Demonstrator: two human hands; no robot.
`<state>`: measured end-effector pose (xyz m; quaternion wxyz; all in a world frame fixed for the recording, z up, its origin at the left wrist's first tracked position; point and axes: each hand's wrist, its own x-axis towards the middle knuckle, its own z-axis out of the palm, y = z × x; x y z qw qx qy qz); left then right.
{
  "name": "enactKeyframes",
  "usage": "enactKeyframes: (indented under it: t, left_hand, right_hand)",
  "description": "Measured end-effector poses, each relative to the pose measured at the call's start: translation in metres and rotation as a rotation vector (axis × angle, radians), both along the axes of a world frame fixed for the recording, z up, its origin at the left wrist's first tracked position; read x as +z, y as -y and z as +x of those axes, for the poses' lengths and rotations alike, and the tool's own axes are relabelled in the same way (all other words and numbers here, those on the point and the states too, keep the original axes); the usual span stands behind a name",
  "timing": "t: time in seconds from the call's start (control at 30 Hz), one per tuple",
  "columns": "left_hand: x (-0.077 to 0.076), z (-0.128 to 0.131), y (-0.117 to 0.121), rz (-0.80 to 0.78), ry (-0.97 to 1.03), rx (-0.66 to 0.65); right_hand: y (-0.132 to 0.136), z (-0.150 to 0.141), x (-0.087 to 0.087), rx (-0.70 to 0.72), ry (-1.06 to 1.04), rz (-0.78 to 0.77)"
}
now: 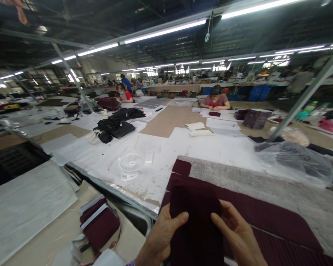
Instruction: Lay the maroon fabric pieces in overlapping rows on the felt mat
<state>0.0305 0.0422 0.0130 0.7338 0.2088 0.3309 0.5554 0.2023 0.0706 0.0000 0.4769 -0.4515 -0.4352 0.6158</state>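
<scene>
A dark maroon fabric piece (195, 218) is held upright between my two hands, close to me at the lower middle. My left hand (162, 234) grips its left edge, thumb on the near face. On the right edge, my right hand (237, 231) pinches the cloth between thumb and fingers. Behind it, overlapping rows of maroon fabric pieces (269, 210) lie on a grey mottled sheet (224, 171). The lower end of the held piece runs out of view.
A small white fan (131, 162) stands on the white-covered table (155, 147). Bundled maroon pieces (101, 223) lie at lower left. Dark garments (115, 125) and a plastic bag (295, 160) lie farther off. A metal pole (305, 96) rises at right. Two people sit across the table.
</scene>
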Motion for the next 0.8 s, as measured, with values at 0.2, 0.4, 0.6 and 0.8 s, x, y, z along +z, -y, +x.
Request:
enactKeyframes:
  t: [0.2,0.4,0.6,0.8]
  left_hand:
    - [0.000,-0.003,0.001,0.045,-0.013,-0.073]
    - [-0.001,-0.004,0.002,0.028,-0.037,-0.051]
    - [0.002,-0.002,-0.003,0.050,0.015,0.052]
    - [0.004,0.000,-0.003,0.057,0.027,0.093]
  right_hand:
    - [-0.002,0.003,0.003,-0.072,-0.010,-0.015]
    - [-0.001,0.001,0.002,-0.048,-0.120,-0.036]
    - [0.006,-0.008,-0.001,0.044,-0.061,-0.121]
    - [0.007,-0.015,0.001,0.067,-0.029,-0.193]
